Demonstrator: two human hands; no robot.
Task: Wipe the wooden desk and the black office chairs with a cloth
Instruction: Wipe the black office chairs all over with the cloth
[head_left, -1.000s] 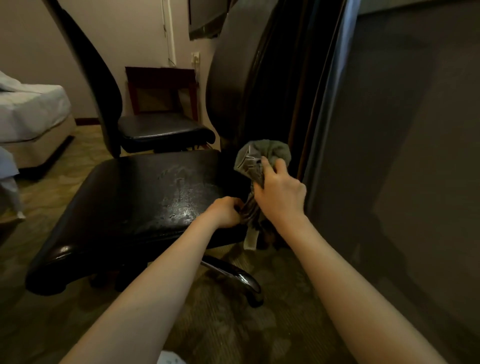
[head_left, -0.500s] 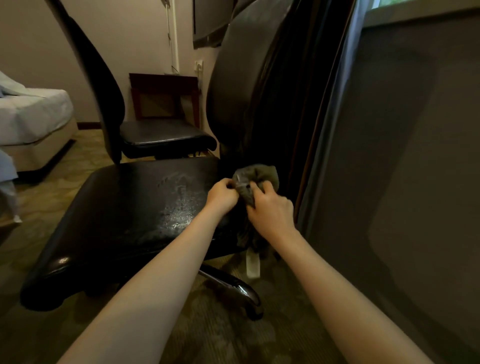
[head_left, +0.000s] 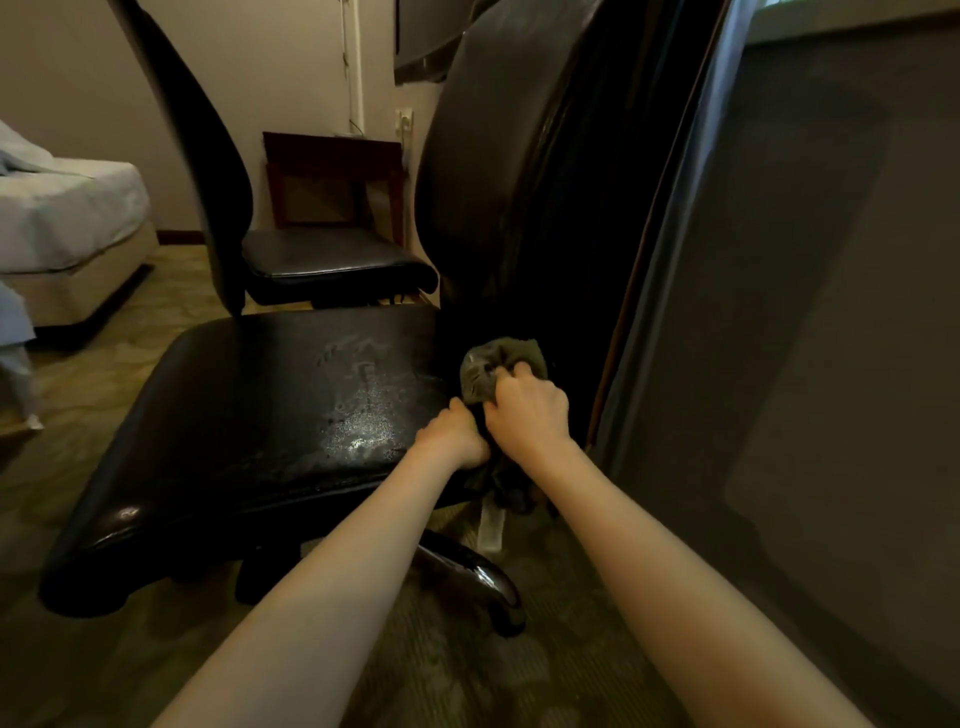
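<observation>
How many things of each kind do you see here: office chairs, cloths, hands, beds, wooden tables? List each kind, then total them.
Black office chairs: 2, near chair, far chair
Cloth: 1
Hands: 2, left hand, right hand
Bed: 1
Wooden table: 1
Total: 7

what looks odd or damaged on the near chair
The near black office chair's seat shows a mottled, glossy patch at its rear, beside the bunched grey-green cloth: damp smears or worn surface, cannot tell. Nothing else stands out.
</observation>
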